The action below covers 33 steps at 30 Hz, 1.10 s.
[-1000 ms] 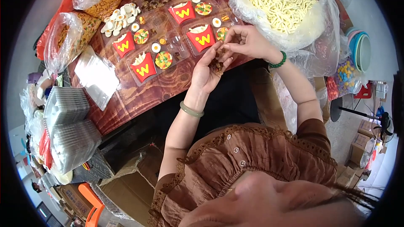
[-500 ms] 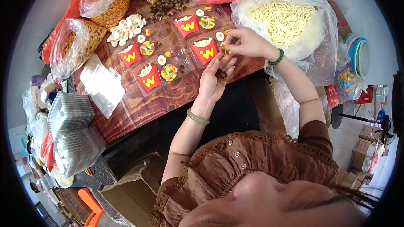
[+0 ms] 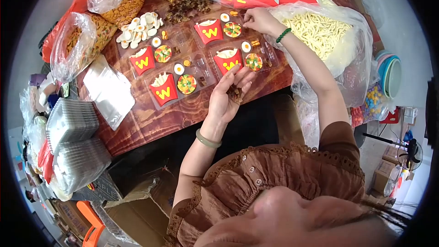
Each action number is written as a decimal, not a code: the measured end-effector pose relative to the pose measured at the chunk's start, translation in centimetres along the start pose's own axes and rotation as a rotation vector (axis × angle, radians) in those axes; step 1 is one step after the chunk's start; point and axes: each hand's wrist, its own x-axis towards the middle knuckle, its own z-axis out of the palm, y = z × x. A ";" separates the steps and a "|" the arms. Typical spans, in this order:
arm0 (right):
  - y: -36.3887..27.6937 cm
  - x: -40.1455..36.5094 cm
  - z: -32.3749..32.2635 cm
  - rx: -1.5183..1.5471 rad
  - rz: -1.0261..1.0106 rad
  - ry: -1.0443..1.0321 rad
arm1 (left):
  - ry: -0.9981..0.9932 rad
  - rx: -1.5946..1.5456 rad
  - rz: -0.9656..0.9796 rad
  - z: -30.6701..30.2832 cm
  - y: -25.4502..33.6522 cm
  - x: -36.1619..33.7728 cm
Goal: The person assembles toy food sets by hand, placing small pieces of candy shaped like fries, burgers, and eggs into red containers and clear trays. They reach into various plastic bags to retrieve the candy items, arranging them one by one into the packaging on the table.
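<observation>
My left hand (image 3: 231, 92) is palm up near the table's front edge, its fingers curled round small brown pieces (image 3: 235, 93). Beyond it, my right hand (image 3: 260, 20) has its fingertips pinched beside the upper right clear tray; what they hold, if anything, is too small to tell. Clear trays carry red fries boxes (image 3: 209, 31) with a yellow mark, round pizza pieces (image 3: 232, 29), egg pieces (image 3: 179, 69) and small orange pieces (image 3: 187, 63). The fries box (image 3: 225, 59) nearest my left hand is partly covered by its fingers.
A bag of cream-coloured sticks (image 3: 315, 32) lies at the right. White oval pieces (image 3: 139, 29), a brown pile (image 3: 188, 9) and bags of orange pieces (image 3: 123, 7) are at the back left. Clear sleeves (image 3: 109, 92) and stacked plastic trays (image 3: 75, 126) are at the left.
My right hand has moved away from my left hand, up to the back right tray. My left hand has drawn back slightly, still holding the brown pieces.
</observation>
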 end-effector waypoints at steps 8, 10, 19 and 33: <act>0.2 -1.3 0.6 0.033 0.031 0.010 | 0.004 0.003 -0.015 -0.1 0.4 0.0; 0.4 -1.5 1.0 -0.009 -0.018 0.033 | 0.004 -0.010 -0.019 -0.2 0.4 0.0; 1.1 -2.1 0.9 0.120 -0.045 -0.005 | 0.012 -0.026 -0.019 -0.3 0.5 -0.2; -0.3 -1.7 -0.7 0.050 -0.134 -0.067 | 0.009 -0.040 -0.019 -0.5 0.8 -0.1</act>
